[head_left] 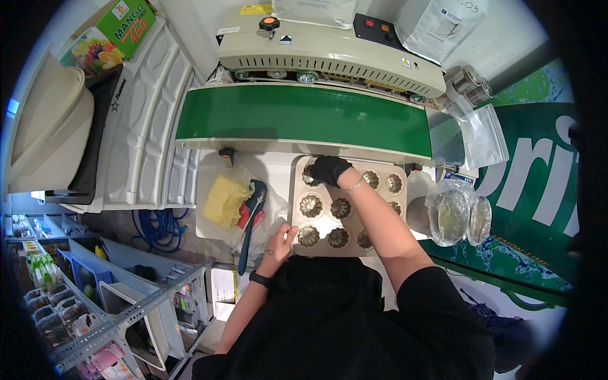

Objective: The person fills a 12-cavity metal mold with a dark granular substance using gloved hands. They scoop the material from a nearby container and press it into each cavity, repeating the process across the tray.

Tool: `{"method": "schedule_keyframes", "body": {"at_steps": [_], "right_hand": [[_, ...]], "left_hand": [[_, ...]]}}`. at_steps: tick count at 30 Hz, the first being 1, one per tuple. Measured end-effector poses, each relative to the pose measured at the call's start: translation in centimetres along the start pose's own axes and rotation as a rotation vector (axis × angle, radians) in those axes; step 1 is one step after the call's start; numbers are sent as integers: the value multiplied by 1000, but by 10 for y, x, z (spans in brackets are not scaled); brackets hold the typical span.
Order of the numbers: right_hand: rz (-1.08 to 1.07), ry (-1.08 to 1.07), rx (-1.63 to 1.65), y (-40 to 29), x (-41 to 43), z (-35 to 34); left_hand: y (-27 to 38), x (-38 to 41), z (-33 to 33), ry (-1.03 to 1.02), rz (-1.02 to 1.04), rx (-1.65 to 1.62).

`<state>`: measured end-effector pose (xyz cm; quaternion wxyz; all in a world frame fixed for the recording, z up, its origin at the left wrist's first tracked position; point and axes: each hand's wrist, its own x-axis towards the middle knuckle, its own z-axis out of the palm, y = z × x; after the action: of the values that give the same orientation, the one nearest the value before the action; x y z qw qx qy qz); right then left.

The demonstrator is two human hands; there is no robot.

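Observation:
A beige baking pan (pixel 327 190) with rows of fluted metal-looking cups lies in front of me. My right hand (pixel 331 171), in a black glove, reaches over the pan with its fingers down at the far left cup (pixel 308 176). Whatever the fingertips may hold is hidden. My bare left hand (pixel 280 242) grips the pan's near left edge between thumb and curled fingers. Left of the pan, a yellow block that looks like butter (pixel 222 200) sits on spread wrapping. Beside it lies a dark blue-handled spatula (pixel 247 242) with pale smears, over a red packet (pixel 243 216).
Behind the pan stands a band sealer (pixel 327 52) with a green conveyor belt (pixel 304 116). At right are wrapped foil trays (pixel 451 213) and clear pouches (pixel 487 135). White stacked trays (pixel 137 137) border the left. Metal shelving (pixel 128 313) holds goods below left, near a coiled blue hose (pixel 161 230).

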<state>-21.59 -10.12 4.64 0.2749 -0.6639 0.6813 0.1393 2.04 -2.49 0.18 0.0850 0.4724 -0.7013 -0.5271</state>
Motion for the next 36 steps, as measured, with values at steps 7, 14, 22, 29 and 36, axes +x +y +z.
{"method": "schedule_keyframes", "body": {"at_steps": [7,14,22,29,36], "right_hand": [[36,67,76,-12,4,4],[-437,403,411,49,-78,-20],[54,132,332,48,-74,10],[125,24,236,52,-34,29],[70,9,257,50,-32,39]], "left_hand": [[-2,0,1,-19,-1,28],[-6,-3,4,10,-16,-8],[-6,4,1,-87,25,-24],[-4,0,-1,-51,45,-92],[-7,-1,9,4,-1,-120]]}}
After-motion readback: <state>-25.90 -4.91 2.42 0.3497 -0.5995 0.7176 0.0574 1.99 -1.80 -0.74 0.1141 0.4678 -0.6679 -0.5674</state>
